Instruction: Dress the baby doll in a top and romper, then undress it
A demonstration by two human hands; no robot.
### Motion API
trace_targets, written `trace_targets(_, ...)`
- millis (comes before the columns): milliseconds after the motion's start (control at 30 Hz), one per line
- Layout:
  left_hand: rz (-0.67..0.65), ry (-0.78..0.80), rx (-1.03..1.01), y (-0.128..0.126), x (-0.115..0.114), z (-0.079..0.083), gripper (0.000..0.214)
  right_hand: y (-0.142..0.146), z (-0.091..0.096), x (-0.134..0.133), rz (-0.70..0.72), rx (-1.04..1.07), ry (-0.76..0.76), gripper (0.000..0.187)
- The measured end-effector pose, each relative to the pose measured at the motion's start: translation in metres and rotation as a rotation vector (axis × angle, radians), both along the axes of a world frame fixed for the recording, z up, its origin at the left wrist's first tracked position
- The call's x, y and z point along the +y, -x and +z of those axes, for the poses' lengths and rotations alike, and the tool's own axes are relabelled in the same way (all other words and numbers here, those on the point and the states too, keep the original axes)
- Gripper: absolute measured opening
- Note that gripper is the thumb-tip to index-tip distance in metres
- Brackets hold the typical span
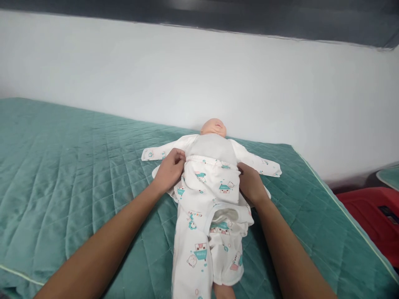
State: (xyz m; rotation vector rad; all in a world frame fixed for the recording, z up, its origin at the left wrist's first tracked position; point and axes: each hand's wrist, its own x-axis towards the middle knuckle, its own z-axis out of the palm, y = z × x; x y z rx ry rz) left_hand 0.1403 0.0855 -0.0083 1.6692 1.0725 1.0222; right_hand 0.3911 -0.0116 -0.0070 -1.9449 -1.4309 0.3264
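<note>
A baby doll (213, 127) lies on its back on a green quilted bed (62, 166), head toward the wall. It wears a white printed top with its sleeves spread out and white printed trousers (205, 195). My left hand (170, 170) is closed on the trousers' waistband at the doll's left side in view. My right hand (251, 182) grips the waistband on the other side. The doll's grey belly (215, 147) shows above the waistband. One trouser leg is bunched near the knee.
A white wall (199, 79) runs close behind the bed. At the right, beyond the bed's edge, stands a red object (370, 216). A bit of another green surface (389, 176) shows at the far right.
</note>
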Motion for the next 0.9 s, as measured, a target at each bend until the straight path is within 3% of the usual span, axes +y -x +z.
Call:
trace_targets(133,-0.025,-0.015,-0.050,0.000,-0.001,0.000,0.014,0.002,-0.001,-0.001,0.037,0.295,-0.061,0.022)
trace_targets(233,-0.049,-0.031,-0.111,-0.001,-0.002,0.000,0.016,0.004,-0.001,-0.003,0.034,0.404,-0.109,0.023)
trace_targets(467,0.000,-0.179,-0.057,0.000,-0.006,0.001,0.024,0.002,0.000,-0.003,-0.009,0.258,-0.161,0.015)
trace_targets(533,-0.001,-0.259,-0.022,0.001,-0.007,0.002,0.024,0.001,0.004,-0.004,-0.089,0.202,-0.202,0.008)
trace_targets(633,-0.032,-0.433,0.069,0.003,-0.007,0.005,0.021,0.003,0.013,-0.006,-0.127,0.232,-0.306,0.014)
trace_targets(733,-0.050,-0.524,0.174,0.005,-0.007,0.007,0.019,0.007,0.020,-0.008,0.026,0.313,-0.339,0.016)
trace_targets(900,-0.168,-0.513,0.246,0.007,-0.005,0.010,0.016,0.007,0.022,-0.008,0.320,0.299,-0.316,0.015)
